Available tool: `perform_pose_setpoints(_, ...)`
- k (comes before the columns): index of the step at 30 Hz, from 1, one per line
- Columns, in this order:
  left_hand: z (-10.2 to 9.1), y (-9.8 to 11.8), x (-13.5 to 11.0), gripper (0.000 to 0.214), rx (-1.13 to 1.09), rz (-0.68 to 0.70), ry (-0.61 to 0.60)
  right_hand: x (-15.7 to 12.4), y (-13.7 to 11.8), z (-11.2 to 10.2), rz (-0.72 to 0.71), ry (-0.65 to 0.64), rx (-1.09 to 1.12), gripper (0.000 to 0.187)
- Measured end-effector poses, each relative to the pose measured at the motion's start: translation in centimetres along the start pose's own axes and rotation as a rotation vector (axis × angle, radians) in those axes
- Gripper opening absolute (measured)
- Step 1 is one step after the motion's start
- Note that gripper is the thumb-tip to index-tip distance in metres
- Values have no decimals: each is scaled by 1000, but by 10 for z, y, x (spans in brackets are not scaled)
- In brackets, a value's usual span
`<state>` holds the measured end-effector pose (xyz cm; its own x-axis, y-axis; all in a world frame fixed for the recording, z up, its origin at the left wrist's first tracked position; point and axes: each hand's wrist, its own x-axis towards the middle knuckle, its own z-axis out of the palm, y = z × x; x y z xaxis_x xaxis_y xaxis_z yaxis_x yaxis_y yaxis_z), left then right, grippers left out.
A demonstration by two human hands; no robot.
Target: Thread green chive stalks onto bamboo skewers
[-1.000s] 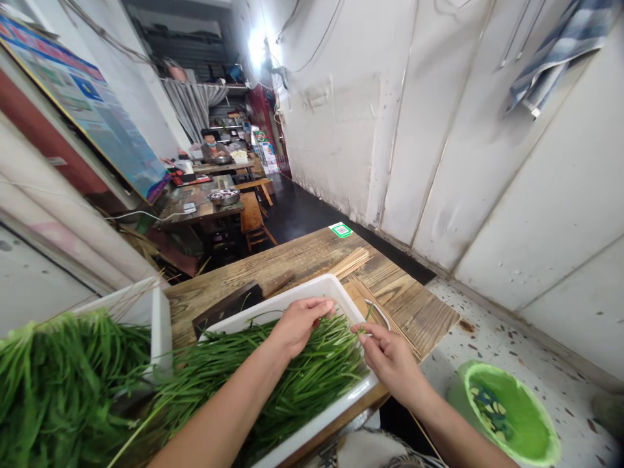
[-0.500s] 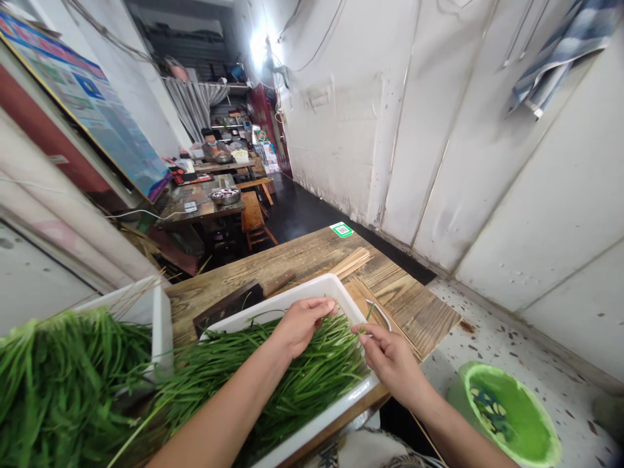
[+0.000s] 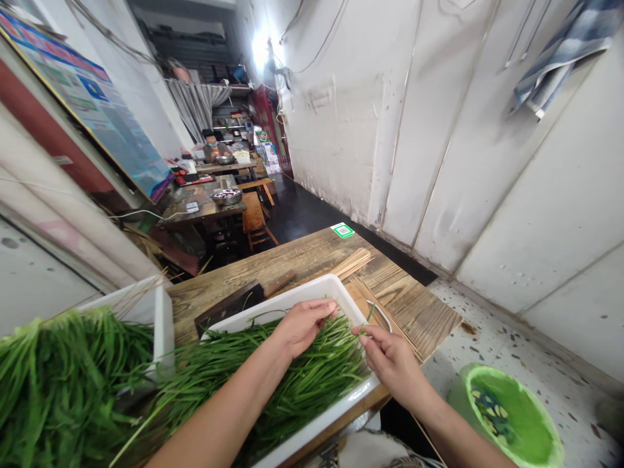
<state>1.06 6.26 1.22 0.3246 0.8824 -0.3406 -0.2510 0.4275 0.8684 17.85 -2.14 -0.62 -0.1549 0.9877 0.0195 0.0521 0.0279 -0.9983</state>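
Observation:
Long garlic chives (image 3: 312, 383) lie in a white tray (image 3: 336, 284) on the wooden table, their pale ends toward the right. Above these pale ends, my left hand (image 3: 305, 325) is closed in a pinch, with small bits of chive at its fingertips. My right hand (image 3: 385, 354) pinches a short green chive stem over the tray's right edge; its tip sticks up past the fingers. The two hands are a little apart. Just beyond the right hand, a round board with a metal handle (image 3: 383, 312) is partly covered by thin sticks.
Bundled thin wooden sticks (image 3: 358, 261) and a dark cleaver (image 3: 231, 307) lie behind the tray. More greens (image 3: 63, 383) fill a white bin (image 3: 163, 318) at left. A green bucket (image 3: 531, 416) stands on the floor at right. Another person (image 3: 212, 149) sits at a far table.
Both hands stay nearly in place with their pinches kept. The whole view has shifted very slightly.

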Motion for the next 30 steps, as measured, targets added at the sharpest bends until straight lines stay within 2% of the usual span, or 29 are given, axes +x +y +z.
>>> perform_pose_setpoints(7, 4, -1, -2, 28, 34, 86, 13, 0, 3, -1, -30, 38, -41, 40)
perform_pose_setpoints(11, 7, -3, -3, 32, 37, 79, 42, 0, 3, -1, -35, 50, -71, 40)
perform_pose_setpoints(14, 11, -7, -8, 30, 125, 84, 36, 0, 4, 0, -34, 56, -48, 40)
perform_pose_setpoints(17, 17, -7, -19, 23, 361, 106, -62, 1, 4, 1, -29, 68, 3, 44)
perform_pose_setpoints(20, 17, 4, -25, 21, 598, 126, -257, 1, 4, 1, -12, 65, 53, 49)
perform_pose_setpoints(21, 14, 10, -24, 21, 650, 147, -279, 1, 3, 1, -4, 64, 66, 48)
perform_pose_setpoints(22, 9, 15, -22, 21, 694, 193, -244, 1, 3, 1, 1, 66, 75, 47)
perform_pose_setpoints(25, -9, 23, -7, 17, 852, 376, 103, 1, 4, 1, 8, 65, 84, 43)
perform_pose_setpoints(26, -15, 21, -2, 15, 910, 396, 159, 1, 3, 0, 10, 63, 87, 43)
perform_pose_setpoints(30, -29, 1, 17, 9, 1062, 388, 143, 1, 1, 0, 18, 54, 77, 43)
